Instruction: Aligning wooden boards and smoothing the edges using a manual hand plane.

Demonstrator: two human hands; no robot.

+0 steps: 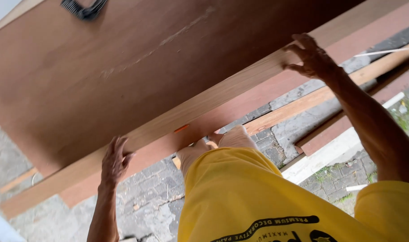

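Note:
A large reddish-brown plywood panel [124, 67] with a lighter wooden edge strip [204, 101] fills the upper left of the head view, tilted from lower left to upper right. My left hand [114, 162] grips the panel's lower edge at the left, fingers curled over the strip. My right hand [311, 56] presses on the same edge further up at the right, fingers spread around it. My knee in yellow shorts [240, 192] and a bare foot [222, 141] sit just under the panel's edge.
Below lies grey stone paving [155, 201]. Several long wooden planks [303, 101] lie on it at the right, with a white strip [330, 154] beside them. A dark tool [83, 8] rests on the panel's top.

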